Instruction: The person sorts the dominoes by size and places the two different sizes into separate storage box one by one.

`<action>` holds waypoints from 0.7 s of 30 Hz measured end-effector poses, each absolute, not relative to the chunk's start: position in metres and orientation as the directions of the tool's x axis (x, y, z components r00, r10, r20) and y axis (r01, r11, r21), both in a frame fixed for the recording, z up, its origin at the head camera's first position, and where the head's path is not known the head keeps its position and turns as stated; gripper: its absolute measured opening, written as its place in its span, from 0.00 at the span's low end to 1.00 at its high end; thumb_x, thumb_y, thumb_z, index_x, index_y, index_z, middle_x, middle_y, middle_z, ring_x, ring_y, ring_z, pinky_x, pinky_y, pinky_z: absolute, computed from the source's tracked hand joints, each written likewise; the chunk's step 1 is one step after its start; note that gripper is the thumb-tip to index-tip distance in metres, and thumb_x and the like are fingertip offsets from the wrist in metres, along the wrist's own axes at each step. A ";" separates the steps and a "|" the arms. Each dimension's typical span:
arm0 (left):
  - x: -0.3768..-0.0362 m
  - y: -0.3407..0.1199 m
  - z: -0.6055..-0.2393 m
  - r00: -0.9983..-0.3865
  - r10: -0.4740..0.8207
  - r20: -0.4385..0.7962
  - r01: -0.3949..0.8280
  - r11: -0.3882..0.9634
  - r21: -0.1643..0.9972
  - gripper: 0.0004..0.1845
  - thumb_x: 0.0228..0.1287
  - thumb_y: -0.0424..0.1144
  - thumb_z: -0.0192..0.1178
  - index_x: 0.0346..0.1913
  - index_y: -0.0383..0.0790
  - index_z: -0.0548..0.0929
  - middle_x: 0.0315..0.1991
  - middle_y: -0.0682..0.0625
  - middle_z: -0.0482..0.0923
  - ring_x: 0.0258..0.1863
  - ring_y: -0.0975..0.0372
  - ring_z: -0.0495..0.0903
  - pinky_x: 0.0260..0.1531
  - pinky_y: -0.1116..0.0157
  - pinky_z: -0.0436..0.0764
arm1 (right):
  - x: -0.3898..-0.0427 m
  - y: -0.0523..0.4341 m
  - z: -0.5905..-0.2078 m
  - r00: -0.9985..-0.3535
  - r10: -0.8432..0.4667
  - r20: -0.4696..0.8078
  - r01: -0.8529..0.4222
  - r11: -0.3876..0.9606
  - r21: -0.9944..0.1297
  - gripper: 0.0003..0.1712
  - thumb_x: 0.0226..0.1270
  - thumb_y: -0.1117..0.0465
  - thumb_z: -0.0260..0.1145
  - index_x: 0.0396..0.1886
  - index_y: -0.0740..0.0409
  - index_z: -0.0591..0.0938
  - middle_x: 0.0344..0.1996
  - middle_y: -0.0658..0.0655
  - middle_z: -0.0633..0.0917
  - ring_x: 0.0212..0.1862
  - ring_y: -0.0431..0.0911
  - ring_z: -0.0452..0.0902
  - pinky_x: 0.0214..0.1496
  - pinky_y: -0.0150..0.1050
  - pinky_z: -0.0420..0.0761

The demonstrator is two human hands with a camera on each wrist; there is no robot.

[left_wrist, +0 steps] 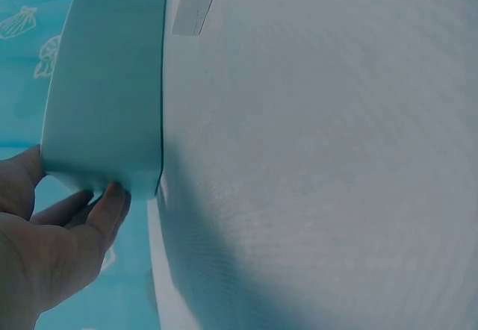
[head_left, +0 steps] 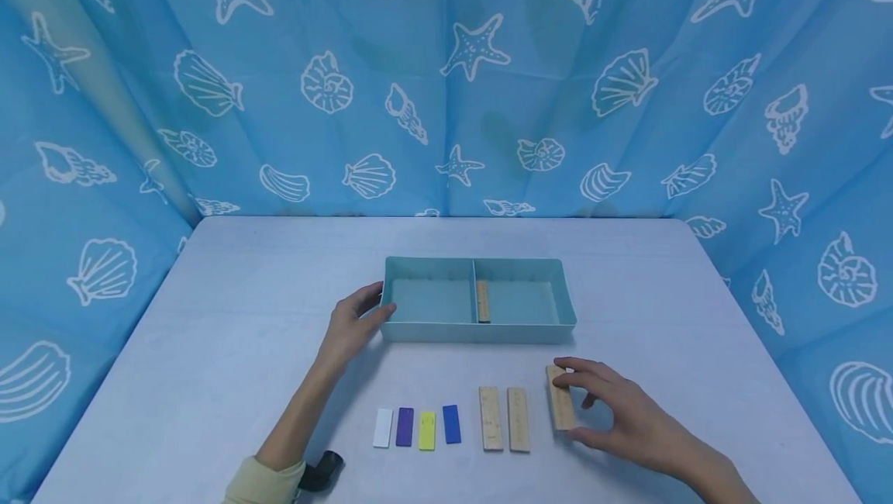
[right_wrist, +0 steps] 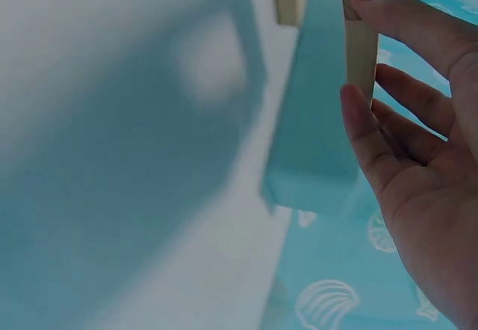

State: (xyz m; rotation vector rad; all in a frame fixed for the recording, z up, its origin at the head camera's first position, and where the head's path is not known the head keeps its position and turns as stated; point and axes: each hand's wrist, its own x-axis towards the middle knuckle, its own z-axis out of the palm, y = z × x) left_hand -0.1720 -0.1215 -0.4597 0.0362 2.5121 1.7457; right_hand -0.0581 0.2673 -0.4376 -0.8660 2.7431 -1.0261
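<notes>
No legible text or numbers

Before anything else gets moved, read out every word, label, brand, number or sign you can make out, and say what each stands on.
No text can be read anywhere.
Pale rectangular wooden blocks: faint surface marks, too small to read.
Flat yellow rectangular tile: faint specks, too small to tell.
Teal rectangular two-compartment box: no lettering visible.
Light-blue cloth curtain: white starfish and shell drawings, no lettering visible.
</notes>
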 end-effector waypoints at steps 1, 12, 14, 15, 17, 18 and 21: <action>-0.172 -0.121 -0.460 -0.996 0.067 -0.052 -0.025 0.345 0.938 0.30 0.70 0.41 0.62 0.70 0.32 0.69 0.67 0.35 0.70 0.69 0.45 0.66 0.68 0.45 0.62 | -0.060 0.269 -0.433 -0.834 -0.539 0.118 -0.485 0.615 -0.622 0.36 0.52 0.61 0.80 0.62 0.52 0.77 0.66 0.60 0.73 0.54 0.43 0.75 0.38 0.34 0.83; -0.172 -0.120 -0.459 -0.997 0.071 -0.037 -0.011 0.327 0.945 0.30 0.69 0.41 0.62 0.69 0.32 0.70 0.67 0.35 0.70 0.69 0.45 0.67 0.68 0.45 0.62 | -0.103 0.276 -0.391 -0.817 -0.540 0.199 -0.559 0.660 -0.502 0.40 0.48 0.66 0.81 0.63 0.50 0.76 0.67 0.59 0.72 0.52 0.47 0.78 0.38 0.32 0.83; -0.172 -0.120 -0.459 -0.997 0.069 -0.035 -0.011 0.328 0.944 0.30 0.69 0.41 0.62 0.69 0.32 0.70 0.67 0.35 0.70 0.68 0.45 0.67 0.68 0.45 0.62 | -0.112 0.275 -0.387 -0.814 -0.542 0.208 -0.566 0.659 -0.495 0.39 0.49 0.65 0.81 0.63 0.50 0.76 0.67 0.58 0.72 0.51 0.48 0.79 0.39 0.33 0.83; -0.172 -0.120 -0.460 -0.997 0.068 -0.036 -0.011 0.331 0.943 0.30 0.69 0.41 0.62 0.69 0.32 0.70 0.67 0.35 0.70 0.68 0.45 0.67 0.68 0.45 0.62 | -0.117 0.274 -0.386 -0.810 -0.546 0.214 -0.572 0.654 -0.495 0.39 0.50 0.65 0.81 0.63 0.50 0.76 0.67 0.59 0.72 0.52 0.48 0.78 0.39 0.33 0.83; -0.172 -0.121 -0.459 -0.997 0.067 -0.037 -0.013 0.335 0.942 0.30 0.69 0.41 0.62 0.69 0.32 0.70 0.67 0.35 0.70 0.68 0.45 0.67 0.68 0.45 0.62 | -0.127 0.273 -0.384 -0.800 -0.556 0.227 -0.586 0.639 -0.499 0.38 0.51 0.65 0.80 0.63 0.52 0.76 0.67 0.59 0.72 0.53 0.49 0.78 0.40 0.33 0.83; -0.172 -0.121 -0.460 -0.997 0.066 -0.038 -0.014 0.337 0.941 0.30 0.69 0.41 0.62 0.69 0.32 0.70 0.67 0.35 0.70 0.68 0.45 0.67 0.68 0.45 0.62 | -0.132 0.272 -0.384 -0.796 -0.559 0.231 -0.590 0.631 -0.503 0.37 0.51 0.65 0.80 0.63 0.52 0.76 0.67 0.60 0.72 0.54 0.49 0.78 0.40 0.33 0.83; -0.172 -0.121 -0.460 -0.997 0.064 -0.038 -0.014 0.342 0.940 0.30 0.69 0.41 0.62 0.69 0.32 0.70 0.67 0.35 0.70 0.68 0.45 0.67 0.68 0.45 0.62 | -0.148 0.268 -0.384 -0.790 -0.564 0.240 -0.596 0.617 -0.514 0.36 0.51 0.66 0.80 0.62 0.54 0.77 0.67 0.61 0.72 0.57 0.50 0.76 0.42 0.33 0.84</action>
